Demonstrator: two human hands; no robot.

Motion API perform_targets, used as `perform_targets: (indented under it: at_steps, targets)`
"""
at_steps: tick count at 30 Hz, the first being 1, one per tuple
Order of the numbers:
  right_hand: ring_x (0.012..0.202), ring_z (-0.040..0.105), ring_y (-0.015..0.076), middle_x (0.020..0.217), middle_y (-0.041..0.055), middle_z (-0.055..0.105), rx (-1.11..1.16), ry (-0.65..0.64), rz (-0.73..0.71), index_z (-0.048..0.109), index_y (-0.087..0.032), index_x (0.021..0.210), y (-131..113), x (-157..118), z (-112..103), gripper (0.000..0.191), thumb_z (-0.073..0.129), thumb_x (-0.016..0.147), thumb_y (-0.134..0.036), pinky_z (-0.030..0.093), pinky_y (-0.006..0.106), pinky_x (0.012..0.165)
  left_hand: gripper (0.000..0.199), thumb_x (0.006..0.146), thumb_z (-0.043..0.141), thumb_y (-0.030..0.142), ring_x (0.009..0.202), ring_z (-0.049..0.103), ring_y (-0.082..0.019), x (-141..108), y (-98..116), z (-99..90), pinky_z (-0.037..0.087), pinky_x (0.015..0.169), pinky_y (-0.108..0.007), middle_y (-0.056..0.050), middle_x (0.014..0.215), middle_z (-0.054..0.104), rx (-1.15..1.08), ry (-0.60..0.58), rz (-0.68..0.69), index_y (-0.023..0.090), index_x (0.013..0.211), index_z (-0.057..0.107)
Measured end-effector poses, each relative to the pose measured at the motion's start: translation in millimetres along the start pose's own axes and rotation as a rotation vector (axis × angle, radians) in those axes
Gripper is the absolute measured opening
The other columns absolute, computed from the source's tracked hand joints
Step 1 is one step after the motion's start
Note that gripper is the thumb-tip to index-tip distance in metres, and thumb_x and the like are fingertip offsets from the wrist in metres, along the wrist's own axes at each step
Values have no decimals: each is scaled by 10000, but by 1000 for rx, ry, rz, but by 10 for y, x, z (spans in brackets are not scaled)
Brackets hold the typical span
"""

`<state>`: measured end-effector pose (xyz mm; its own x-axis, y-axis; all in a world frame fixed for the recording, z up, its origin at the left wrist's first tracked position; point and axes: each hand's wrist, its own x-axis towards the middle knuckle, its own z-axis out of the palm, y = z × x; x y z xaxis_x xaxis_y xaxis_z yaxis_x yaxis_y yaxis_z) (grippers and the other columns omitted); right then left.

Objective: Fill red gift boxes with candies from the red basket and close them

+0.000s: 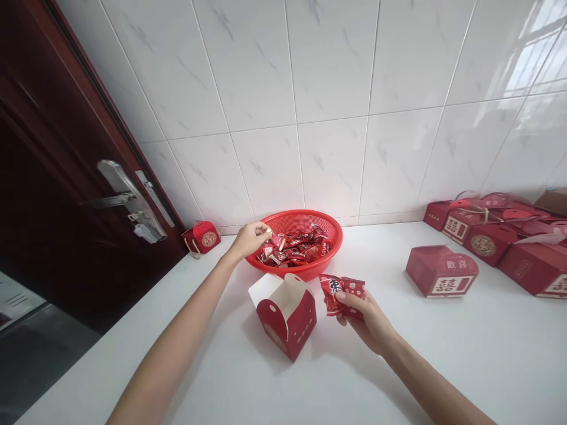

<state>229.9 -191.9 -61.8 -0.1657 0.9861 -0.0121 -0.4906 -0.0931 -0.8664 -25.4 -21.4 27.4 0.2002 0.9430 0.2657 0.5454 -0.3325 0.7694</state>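
My left hand [251,239] is closed on a small wrapped candy [278,241] with pink and gold on it, over the left side of a red plastic basket [334,236]. Red-wrapped candies [301,247] lie in the basket. In front of it stands an open red box [302,319] with a white inside and its flaps up; what lies inside is hidden. My right hand [370,319] grips red candy packets [331,293] between thumb and fingers, just right of the open box.
A closed red box [443,273] stands on the white table [354,378] to the right. Several more red boxes [485,243] are grouped at the far right. A small red box [201,237] sits near the door [53,147] at left. A tiled wall [328,153] rises behind.
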Motion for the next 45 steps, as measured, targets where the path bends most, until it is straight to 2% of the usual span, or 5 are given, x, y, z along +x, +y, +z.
perform_targets:
  at_steps: [7,14,25,33,45]
  targets:
    - [629,496,136,716,34,609,15,28,25,687,-165,717,20,19,-15,299,863,665,-401,391,260,525,205,526,700,198,900,661,-297,303,-191,57,465,740,-316,-53,804,718,266,-95,41,245,725,693]
    - [617,506,132,692,29,606,2,13,33,675,-157,721,39,24,-4,313,859,658,-402,398,254,524,338,494,784,205,609,618,-192,457,-227,356,437,547,-270,-6,790,714,379,-436,-31,235,828,743]
    - [618,513,129,686,21,600,17,-16,7,660,-151,741,45,37,-7,294,840,661,-369,409,242,506,195,801,749,292,695,641,-155,442,-271,332,530,689,-300,1,739,658,237,-525,-86,144,784,623]
    - [615,513,125,691,23,606,39,3,-4,671,-152,736,45,56,-40,273,837,669,-357,413,236,502,654,704,762,463,932,687,-226,25,73,109,533,868,-356,-48,973,711,-81,-330,39,178,1258,567]
    - [630,535,128,738,35,634,18,15,24,698,-152,760,36,16,-33,295,864,668,-378,430,238,511,283,885,659,320,1017,690,-230,-1036,353,-82,538,937,-348,-78,1071,742,-95,-404,196,202,1137,710]
